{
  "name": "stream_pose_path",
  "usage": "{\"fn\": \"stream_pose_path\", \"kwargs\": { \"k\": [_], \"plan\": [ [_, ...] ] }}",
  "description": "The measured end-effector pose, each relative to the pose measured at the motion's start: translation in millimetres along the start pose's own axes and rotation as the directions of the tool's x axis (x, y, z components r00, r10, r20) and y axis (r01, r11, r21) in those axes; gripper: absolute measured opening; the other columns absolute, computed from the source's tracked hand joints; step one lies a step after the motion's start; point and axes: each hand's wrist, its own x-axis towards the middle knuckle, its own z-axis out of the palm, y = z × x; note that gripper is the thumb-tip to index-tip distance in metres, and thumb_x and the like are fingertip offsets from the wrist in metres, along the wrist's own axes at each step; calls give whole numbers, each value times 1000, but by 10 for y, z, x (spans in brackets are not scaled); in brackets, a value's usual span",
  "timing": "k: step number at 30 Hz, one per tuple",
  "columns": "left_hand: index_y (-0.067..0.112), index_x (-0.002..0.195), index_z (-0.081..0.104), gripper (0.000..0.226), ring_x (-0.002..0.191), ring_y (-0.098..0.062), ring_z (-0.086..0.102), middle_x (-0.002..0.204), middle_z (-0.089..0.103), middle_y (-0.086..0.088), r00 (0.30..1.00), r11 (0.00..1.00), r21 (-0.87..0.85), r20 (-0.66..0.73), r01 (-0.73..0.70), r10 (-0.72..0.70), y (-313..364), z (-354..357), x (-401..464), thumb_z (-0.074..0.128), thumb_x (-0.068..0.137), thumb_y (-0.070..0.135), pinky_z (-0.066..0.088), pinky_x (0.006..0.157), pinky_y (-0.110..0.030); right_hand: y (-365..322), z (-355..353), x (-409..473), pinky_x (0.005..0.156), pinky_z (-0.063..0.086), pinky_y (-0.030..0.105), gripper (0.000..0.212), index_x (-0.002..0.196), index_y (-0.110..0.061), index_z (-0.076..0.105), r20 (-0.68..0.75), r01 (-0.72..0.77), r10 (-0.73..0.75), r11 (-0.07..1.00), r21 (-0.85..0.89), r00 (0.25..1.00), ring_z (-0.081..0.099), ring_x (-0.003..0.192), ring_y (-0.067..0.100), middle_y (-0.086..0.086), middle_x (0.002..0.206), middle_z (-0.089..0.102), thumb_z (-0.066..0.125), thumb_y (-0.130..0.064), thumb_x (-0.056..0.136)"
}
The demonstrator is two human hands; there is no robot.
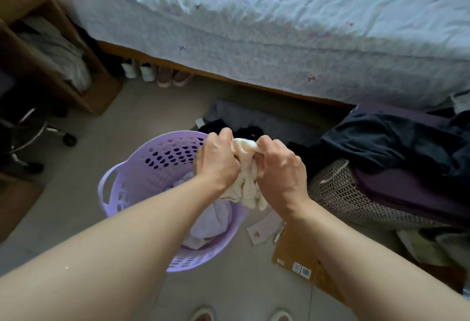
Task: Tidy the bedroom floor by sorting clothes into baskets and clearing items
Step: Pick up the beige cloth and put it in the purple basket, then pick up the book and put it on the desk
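both the left hand [216, 160] and right hand [279, 170] clutch a cream cloth [248, 183] above the purple basket [142, 175]. bare floor [84, 127] lies left of the basket's rim; dark clothes [391, 140] crowd its right.

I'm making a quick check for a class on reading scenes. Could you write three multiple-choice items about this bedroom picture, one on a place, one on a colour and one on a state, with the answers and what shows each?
1. Where is the cream cloth?
A. Held above the basket
B. Spread on the bed
C. Under the chair

2. What colour is the perforated laundry basket?
A. Green
B. Lilac
C. Red

3. What are the hands doing?
A. Both hang idle
B. Only one touches the cloth
C. Both grip the cloth

Answers:
1 A: the cloth hangs bunched between the hands, over the basket's opening.
2 B: its wall and handle are pale purple.
3 C: the left hand and the right hand each have fingers curled round the cloth.
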Motion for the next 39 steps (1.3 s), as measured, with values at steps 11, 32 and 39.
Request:
{"fn": "stream_pose_path", "kwargs": {
  "k": [11,32,39],
  "plan": [
    [16,84,44,9,83,-35,51,86,45,-7,979,991,28,-162,131,-124,-1211,-872,-7,51,80,13,35,65,-33,-1310,634,183,59,40,35,18,107,-8,54,94,113,-121,990,80,988,61,77,31,9,94,60,43,-9,92],
    [20,123,49,39,118,-27,50,125,52,-5,863,994,81,504,-70,19,-354,1019,-581,56,86,27,42,96,-38,586,789,-1073,98,36,37,45,128,-12,35,469,-418,443,894,-163,764,38,122,29,10,128,37,54,-27,89],
    [21,122,50,38,116,-28,52,125,54,-6,796,979,170,605,-111,-15,301,2013,-941,54,85,25,45,93,-37,1696,590,-1604,96,39,38,45,128,-13,35,444,-560,572,810,-173,690,41,120,29,10,128,39,54,-24,89]
  ]
}}
